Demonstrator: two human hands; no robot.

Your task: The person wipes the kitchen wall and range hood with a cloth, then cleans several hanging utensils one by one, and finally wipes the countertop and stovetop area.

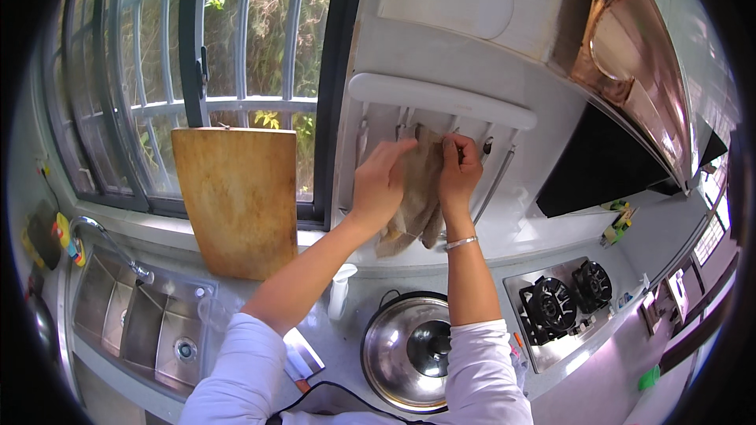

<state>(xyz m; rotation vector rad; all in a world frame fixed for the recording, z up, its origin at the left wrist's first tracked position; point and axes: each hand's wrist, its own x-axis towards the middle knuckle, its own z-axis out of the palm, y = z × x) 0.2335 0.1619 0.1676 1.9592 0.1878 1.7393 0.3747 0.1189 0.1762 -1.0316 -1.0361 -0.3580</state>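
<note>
A grey-brown cloth (pixel 423 181) hangs against the wall below a white rack (pixel 441 101) of hanging utensils. My left hand (pixel 381 182) is at the cloth's upper left edge, its fingers bent onto the fabric. At the upper right edge, my right hand (pixel 459 177) pinches the cloth between thumb and fingers. The cloth's lower end droops in folds between my wrists. Some of the utensils, such as a long metal one (pixel 496 185), show beside the cloth; others are partly hidden behind it and my hands.
Below my arms stand a lidded metal pan (pixel 394 354), a white bottle (pixel 339 293) and a broad-bladed knife (pixel 302 356). A wooden cutting board (pixel 236 197) leans at the window. The double sink (pixel 142 319) lies left, the gas stove (pixel 543 346) right, beneath a range hood (pixel 638 55).
</note>
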